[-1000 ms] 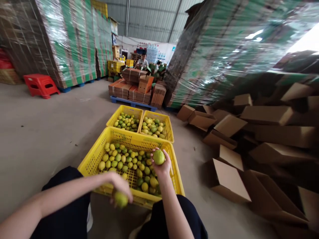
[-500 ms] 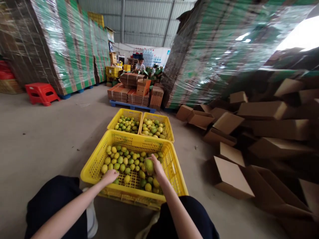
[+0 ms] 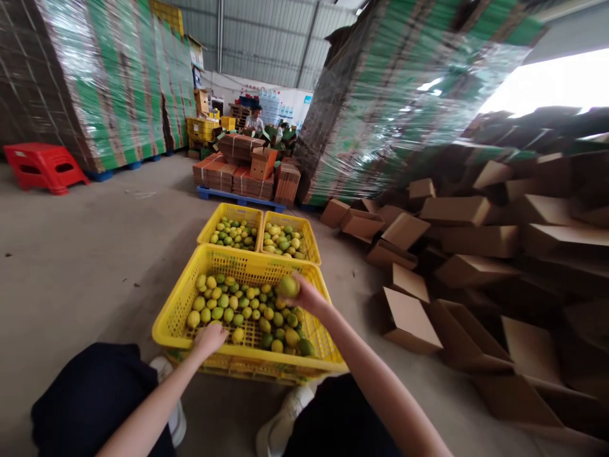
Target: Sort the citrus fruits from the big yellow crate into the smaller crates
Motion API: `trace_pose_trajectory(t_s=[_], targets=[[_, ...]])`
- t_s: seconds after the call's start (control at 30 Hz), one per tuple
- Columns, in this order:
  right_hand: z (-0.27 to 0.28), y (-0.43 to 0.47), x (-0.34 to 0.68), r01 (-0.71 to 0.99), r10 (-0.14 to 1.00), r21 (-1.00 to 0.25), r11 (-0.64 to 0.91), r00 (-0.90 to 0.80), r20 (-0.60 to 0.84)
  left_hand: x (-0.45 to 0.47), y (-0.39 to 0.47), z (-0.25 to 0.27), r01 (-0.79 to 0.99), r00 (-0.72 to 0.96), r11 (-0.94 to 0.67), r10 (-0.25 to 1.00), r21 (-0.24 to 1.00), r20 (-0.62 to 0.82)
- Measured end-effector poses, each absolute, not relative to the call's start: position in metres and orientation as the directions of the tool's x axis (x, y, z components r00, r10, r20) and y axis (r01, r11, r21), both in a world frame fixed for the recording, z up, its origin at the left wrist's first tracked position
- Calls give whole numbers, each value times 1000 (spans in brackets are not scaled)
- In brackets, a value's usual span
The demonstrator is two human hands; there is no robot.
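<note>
A large yellow plastic crate (image 3: 174, 308) with perforated walls stands in front of me, holding many green and yellow lemons (image 3: 228, 301). Raised over its right side, my right hand (image 3: 307, 295) grips a greenish-yellow lemon (image 3: 288, 286). My left hand (image 3: 210, 339) is at the crate's front left rim, fingers curled together; what they hold, if anything, is hidden. Beside that hand, a single yellow lemon (image 3: 238, 336) lies on the crate's bare floor. More lemons are gathered at the front right, below my right hand.
Behind the big crate stand two smaller yellow crates, left (image 3: 204, 231) and right (image 3: 311, 244), both with lemons. Farther back, flattened cartons (image 3: 214, 171) lie on a blue pallet (image 3: 238, 200), near a seated person (image 3: 255, 120). Open cardboard boxes (image 3: 413, 320) heap at right; a red stool (image 3: 45, 166) stands left.
My right hand has lifted the lemon up and away from the front, toward the crate's right side. The left hand has barely moved. The camera view has shifted right.
</note>
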State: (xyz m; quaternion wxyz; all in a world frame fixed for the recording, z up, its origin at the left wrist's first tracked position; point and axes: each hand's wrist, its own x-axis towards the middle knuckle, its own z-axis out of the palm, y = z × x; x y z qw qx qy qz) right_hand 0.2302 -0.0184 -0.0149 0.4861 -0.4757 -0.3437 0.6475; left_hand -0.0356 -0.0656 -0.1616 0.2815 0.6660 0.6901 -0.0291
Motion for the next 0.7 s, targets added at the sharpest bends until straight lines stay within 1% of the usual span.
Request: trace_pose_trajectory(t_s=[0.07, 0.13, 0.17, 0.27, 0.37, 0.47, 0.57, 0.63, 0.7], targets=[[1, 8, 257, -282, 962, -924, -257, 20, -274, -35, -66, -159, 936, 49, 109, 901, 335, -432], [1, 11, 275, -205, 959, -944, -260, 61, -277, -35, -66, -158, 935, 50, 109, 901, 337, -432], [-6, 4, 279, -159, 954, -945, -285, 48, -296, -36, -66, -158, 935, 50, 110, 901, 338, -431], [-40, -30, 278, 24, 911, -913, -407, -69, -407, -37, -65, -159, 932, 42, 120, 901, 342, -432], [-69, -53, 265, 199, 863, -871, -450, -156, -481, -38, -65, -161, 927, 10, 154, 900, 341, -436], [-80, -49, 252, 296, 854, -867, -401, -220, -471, -37, -66, -163, 922, -61, 213, 905, 323, -421], [-83, -33, 244, 327, 866, -890, -317, -283, -412, -38, -64, -164, 918, -113, 254, 904, 304, -413], [-86, -25, 242, 318, 877, -908, -273, -307, -371, -39, -56, -165, 919, -107, 249, 903, 305, -415], [-92, -23, 244, 375, 898, -901, -218, -284, -335, -41, -40, -168, 920, -51, 208, 904, 332, -425]])
